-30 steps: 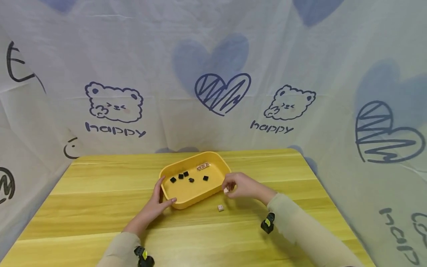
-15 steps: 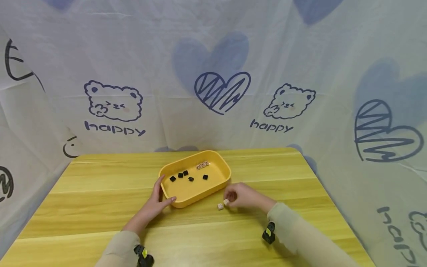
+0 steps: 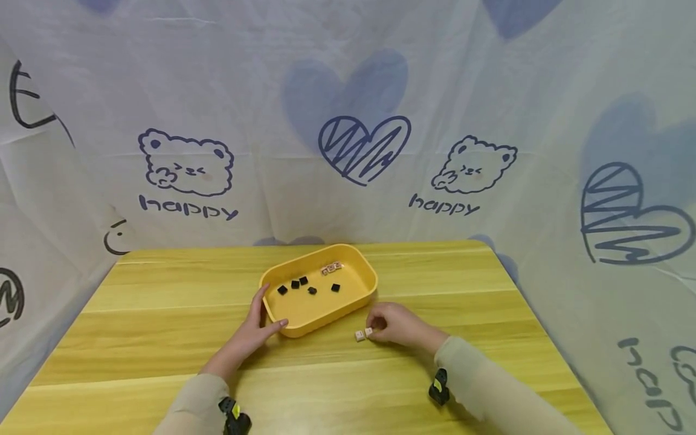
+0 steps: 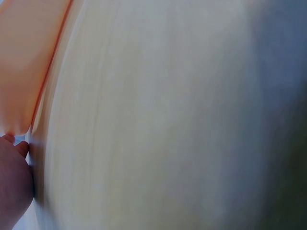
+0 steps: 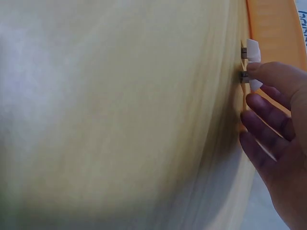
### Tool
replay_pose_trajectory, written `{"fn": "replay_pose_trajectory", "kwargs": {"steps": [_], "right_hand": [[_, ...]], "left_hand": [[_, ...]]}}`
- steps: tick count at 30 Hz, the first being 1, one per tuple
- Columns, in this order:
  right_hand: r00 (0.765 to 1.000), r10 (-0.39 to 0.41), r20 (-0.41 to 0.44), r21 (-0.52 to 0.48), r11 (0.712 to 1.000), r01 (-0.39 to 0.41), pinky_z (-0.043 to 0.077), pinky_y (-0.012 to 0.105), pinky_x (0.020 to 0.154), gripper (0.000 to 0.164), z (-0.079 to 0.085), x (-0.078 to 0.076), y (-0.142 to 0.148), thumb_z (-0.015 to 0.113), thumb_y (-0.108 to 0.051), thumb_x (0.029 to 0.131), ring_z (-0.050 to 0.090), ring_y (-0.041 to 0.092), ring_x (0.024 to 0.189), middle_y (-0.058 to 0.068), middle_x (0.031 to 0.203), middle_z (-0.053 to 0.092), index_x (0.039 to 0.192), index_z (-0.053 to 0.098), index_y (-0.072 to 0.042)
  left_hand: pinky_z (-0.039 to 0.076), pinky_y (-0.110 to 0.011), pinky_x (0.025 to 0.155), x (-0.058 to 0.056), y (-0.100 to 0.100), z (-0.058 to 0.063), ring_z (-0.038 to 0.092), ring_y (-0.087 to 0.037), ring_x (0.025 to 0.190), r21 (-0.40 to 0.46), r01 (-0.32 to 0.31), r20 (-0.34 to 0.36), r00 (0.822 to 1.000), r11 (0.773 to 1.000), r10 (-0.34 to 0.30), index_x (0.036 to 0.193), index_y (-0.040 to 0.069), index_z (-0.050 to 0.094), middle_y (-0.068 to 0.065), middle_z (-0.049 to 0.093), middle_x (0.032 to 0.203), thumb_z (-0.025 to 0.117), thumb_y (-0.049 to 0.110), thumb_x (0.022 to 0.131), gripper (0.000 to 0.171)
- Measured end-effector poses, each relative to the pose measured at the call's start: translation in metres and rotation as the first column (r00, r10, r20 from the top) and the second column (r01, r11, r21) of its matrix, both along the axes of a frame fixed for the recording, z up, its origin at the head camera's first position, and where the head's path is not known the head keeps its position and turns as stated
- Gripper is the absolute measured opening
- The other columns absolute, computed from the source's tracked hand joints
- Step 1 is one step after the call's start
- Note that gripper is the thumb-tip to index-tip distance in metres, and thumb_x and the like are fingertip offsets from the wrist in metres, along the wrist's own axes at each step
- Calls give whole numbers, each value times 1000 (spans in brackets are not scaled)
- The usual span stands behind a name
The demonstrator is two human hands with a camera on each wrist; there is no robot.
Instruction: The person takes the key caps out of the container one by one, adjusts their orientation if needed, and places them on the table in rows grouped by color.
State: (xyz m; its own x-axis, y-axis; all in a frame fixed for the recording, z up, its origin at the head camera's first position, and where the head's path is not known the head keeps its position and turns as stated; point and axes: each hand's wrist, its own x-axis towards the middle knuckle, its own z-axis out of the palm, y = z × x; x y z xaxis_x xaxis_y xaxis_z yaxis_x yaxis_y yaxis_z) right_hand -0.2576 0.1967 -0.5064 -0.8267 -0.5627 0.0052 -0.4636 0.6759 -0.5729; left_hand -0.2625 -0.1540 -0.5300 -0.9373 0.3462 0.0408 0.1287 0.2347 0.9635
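Observation:
My left hand (image 3: 251, 335) holds the yellow plastic tray (image 3: 326, 315) at its near left corner, thumb on the front rim and fingers along the left side. My right hand (image 3: 399, 326) is low over the table, in front of the tray's right end. Between thumb and index finger it pinches a small pale keycap (image 3: 369, 331) with a mark on top. Immediately left of it another pale keycap (image 3: 359, 335) sits on the table. In the right wrist view the two pale keycaps stand side by side, with the other fingers (image 5: 264, 129) loosely bent below.
Inside the tray are several black keycaps (image 3: 295, 284), scattered on the floor, and a short row of pale keycaps (image 3: 331, 268) by the back wall. The wood-grain table (image 3: 179, 314) extends on all sides. A printed cloth (image 3: 261, 181) hangs behind it.
My right hand has moved from beside the tray's right rim down toward me, bringing its pale keycap beside the one on the table. The left hand and tray have stayed put.

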Motion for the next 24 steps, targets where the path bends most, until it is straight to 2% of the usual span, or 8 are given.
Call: {"fn": "replay_pose_trajectory", "kwargs": {"steps": [8, 24], "right_hand": [[1000, -24, -16, 13, 1000, 24, 51, 26, 72, 15, -1, 3, -3, 79, -17, 81, 57, 7, 76, -9, 82, 62, 88, 67, -15], [999, -38, -20, 26, 999, 38, 50, 26, 71, 15, -1, 8, -4, 80, -19, 81, 55, 5, 75, -11, 81, 60, 88, 66, -17]], "left_hand": [[2, -52, 116, 1, 1, 3, -7, -44, 144, 3, -1, -2, 1000, 1000, 1, 155, 15, -7, -30, -17, 155, 65, 14, 94, 95], [2, -52, 116, -1, 0, 1, -8, -44, 143, -9, -1, -1, 1000, 1000, 1, 155, 14, -8, -31, -17, 155, 65, 14, 94, 95]]}}
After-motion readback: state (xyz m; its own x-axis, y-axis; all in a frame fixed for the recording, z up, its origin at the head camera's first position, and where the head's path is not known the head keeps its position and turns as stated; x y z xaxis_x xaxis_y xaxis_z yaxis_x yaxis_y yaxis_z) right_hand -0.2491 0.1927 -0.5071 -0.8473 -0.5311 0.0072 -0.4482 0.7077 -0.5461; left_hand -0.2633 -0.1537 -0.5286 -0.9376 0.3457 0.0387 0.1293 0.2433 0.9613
